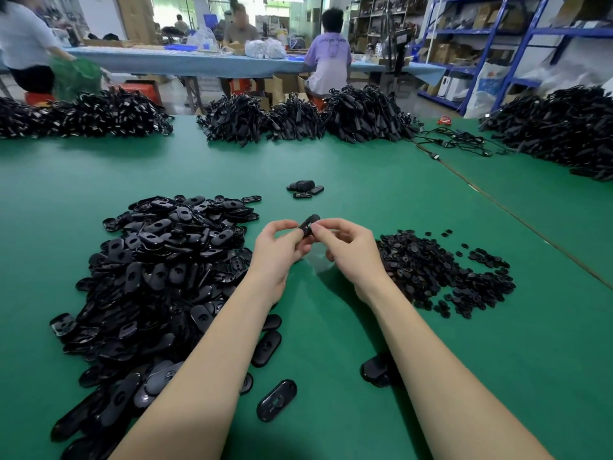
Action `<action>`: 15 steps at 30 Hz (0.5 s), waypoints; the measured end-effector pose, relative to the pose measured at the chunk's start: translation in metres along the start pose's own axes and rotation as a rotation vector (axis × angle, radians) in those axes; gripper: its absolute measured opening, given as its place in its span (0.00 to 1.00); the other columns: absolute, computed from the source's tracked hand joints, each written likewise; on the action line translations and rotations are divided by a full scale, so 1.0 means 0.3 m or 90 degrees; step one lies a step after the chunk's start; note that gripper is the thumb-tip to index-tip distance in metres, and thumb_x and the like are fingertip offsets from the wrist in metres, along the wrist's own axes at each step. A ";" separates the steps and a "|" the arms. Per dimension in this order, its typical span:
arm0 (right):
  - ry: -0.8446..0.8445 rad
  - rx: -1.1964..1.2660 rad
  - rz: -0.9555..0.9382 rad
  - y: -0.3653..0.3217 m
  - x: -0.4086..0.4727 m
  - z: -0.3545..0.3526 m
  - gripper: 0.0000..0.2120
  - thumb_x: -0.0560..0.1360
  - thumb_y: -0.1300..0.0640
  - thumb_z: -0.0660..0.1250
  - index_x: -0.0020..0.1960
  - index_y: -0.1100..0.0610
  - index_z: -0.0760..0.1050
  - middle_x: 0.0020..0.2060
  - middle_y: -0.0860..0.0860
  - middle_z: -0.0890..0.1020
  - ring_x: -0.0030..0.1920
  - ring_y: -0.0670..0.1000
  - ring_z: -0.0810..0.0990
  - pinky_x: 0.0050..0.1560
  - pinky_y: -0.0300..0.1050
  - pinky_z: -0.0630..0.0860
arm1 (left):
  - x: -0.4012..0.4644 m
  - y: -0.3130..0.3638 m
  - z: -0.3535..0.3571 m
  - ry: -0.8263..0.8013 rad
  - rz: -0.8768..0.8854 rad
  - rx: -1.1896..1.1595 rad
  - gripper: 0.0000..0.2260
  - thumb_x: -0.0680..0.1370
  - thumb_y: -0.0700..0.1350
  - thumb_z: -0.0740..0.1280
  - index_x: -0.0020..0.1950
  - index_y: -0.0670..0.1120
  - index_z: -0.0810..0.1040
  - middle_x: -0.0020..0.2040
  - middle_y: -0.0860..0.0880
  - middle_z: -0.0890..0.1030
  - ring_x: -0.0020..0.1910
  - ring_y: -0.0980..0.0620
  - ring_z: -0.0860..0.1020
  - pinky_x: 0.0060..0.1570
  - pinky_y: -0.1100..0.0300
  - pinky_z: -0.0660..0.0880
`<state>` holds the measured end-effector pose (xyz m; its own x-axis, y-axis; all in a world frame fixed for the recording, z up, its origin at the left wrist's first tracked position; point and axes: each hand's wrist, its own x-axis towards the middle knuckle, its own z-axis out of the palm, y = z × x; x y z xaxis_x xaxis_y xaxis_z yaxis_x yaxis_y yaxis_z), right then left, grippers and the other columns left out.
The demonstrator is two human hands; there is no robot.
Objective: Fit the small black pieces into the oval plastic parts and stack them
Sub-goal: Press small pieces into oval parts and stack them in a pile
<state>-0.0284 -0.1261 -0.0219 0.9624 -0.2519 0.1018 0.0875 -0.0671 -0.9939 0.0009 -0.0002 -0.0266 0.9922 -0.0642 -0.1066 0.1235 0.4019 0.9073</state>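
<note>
Across green table (381, 180), black part heaps; behind, perhaps storage shelving (504, 34)

Two hands: left hand (277, 252), right hand (348, 250). One oval part (308, 224) held; uncountable heaps at nine and three o'clock.

Green table (331, 154): large heap of oval plastic parts (159, 277) at left; heap of small black pieces (438, 267) at right; small stack (303, 188) at centre; cable bundles (298, 117) along top edge; loose cables (464, 141) upper right.
</note>
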 end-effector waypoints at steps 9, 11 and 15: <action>-0.023 0.031 -0.005 0.007 0.010 -0.007 0.06 0.77 0.64 0.72 0.47 0.54 0.82 0.33 0.48 0.85 0.26 0.43 0.68 0.28 0.33 0.68 | -0.002 0.006 -0.002 0.007 0.008 0.000 0.04 0.79 0.33 0.67 0.49 0.42 0.78 0.36 0.48 0.86 0.39 0.54 0.84 0.42 0.67 0.79; -0.021 0.034 -0.001 0.009 0.012 -0.010 0.06 0.77 0.64 0.72 0.47 0.54 0.81 0.34 0.47 0.86 0.26 0.43 0.68 0.28 0.33 0.68 | -0.006 0.007 -0.001 0.008 0.012 0.004 0.05 0.79 0.33 0.67 0.49 0.42 0.79 0.38 0.47 0.86 0.40 0.53 0.84 0.43 0.66 0.80; 0.003 0.029 0.002 0.013 0.015 -0.013 0.06 0.76 0.64 0.73 0.46 0.53 0.82 0.31 0.46 0.83 0.25 0.43 0.69 0.28 0.32 0.68 | -0.013 0.011 0.001 0.011 0.014 0.027 0.06 0.80 0.34 0.67 0.48 0.43 0.80 0.42 0.45 0.85 0.44 0.51 0.83 0.46 0.66 0.80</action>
<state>-0.0248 -0.1313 -0.0252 0.9616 -0.2563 0.0982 0.0957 -0.0223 -0.9952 -0.0025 0.0011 -0.0232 0.9949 -0.0395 -0.0932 0.1012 0.3640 0.9259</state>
